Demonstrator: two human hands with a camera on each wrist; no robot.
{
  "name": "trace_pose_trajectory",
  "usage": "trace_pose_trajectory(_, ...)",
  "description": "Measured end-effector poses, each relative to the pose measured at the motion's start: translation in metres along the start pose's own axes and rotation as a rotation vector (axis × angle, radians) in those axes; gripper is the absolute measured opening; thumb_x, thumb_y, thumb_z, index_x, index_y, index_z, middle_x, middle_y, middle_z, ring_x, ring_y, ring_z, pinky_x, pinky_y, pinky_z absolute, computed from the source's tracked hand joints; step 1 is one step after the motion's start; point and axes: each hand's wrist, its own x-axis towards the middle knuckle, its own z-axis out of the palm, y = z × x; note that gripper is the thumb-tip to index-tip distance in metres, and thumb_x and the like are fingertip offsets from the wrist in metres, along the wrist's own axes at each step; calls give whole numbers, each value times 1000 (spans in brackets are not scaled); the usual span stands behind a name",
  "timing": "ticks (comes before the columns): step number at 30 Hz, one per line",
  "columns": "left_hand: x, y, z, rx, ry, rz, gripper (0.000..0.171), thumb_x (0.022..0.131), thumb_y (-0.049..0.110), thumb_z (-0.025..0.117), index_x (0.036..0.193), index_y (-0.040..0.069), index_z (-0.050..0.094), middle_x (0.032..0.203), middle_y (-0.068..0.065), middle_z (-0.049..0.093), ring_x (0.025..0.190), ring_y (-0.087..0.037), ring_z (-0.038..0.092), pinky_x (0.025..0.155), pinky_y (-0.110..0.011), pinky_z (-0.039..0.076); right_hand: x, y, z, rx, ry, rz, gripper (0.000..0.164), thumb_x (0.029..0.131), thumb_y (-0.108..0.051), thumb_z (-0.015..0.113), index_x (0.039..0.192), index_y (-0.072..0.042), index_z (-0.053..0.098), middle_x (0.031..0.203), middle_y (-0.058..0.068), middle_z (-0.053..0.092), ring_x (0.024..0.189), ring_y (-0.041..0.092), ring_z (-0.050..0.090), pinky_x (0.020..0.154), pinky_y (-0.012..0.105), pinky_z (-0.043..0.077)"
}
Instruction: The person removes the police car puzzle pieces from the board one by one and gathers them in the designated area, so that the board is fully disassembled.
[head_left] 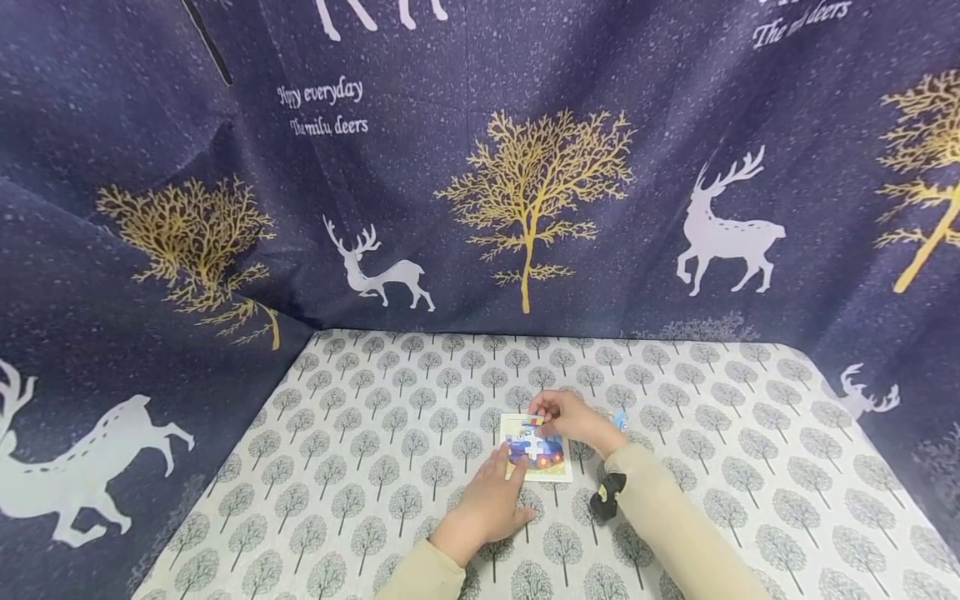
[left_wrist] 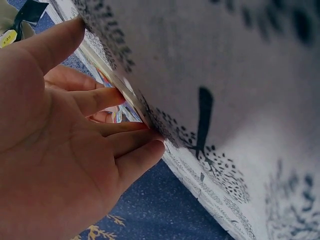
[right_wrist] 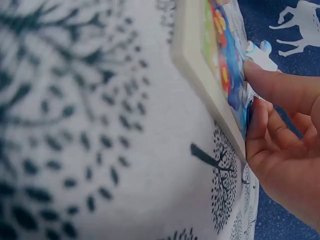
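Observation:
A small jigsaw puzzle in a pale tray frame [head_left: 557, 477], with a blue and red vehicle picture, lies on the table. My left hand [head_left: 491, 500] rests at its lower left, fingers extended and fingertips [left_wrist: 117, 96] touching its edge. At the upper right of the board, my right hand [head_left: 566, 417] pinches a puzzle piece between thumb and curled fingers. In the right wrist view, a white-and-blue puzzle piece [right_wrist: 260, 54] stands tilted up beside the thumb. Pale spots show in the middle of the picture. The fingers partly hide the top of the board.
A blue item [head_left: 621, 421] lies beyond the right wrist, partly hidden. A black strap [head_left: 607, 497] hangs at the right sleeve. The table carries a tree-print cloth [head_left: 360, 467]; a dark blue curtain [head_left: 465, 250] with deer and trees hangs behind.

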Motion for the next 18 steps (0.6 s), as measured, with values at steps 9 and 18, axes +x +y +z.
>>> trace_pose_trajectory(9, -2, 0, -6, -22, 17, 8, 77, 88, 46, 64, 148, 7, 36, 152, -27, 25, 139, -40, 29, 114, -45, 30, -3, 0, 2, -74, -5, -52, 28, 78, 2, 74, 103, -6, 65, 86, 3, 56, 79, 16, 51, 72, 24, 48)
trace_pose_trajectory(18, 3, 2, -1, 3, 29, 51, 75, 88, 47, 63, 148, 10, 37, 156, -20, 22, 142, -36, 25, 114, -46, 29, -4, 1, 1, -117, -23, -85, 25, 79, 1, 73, 101, -8, 63, 87, 4, 57, 80, 15, 52, 73, 25, 50)
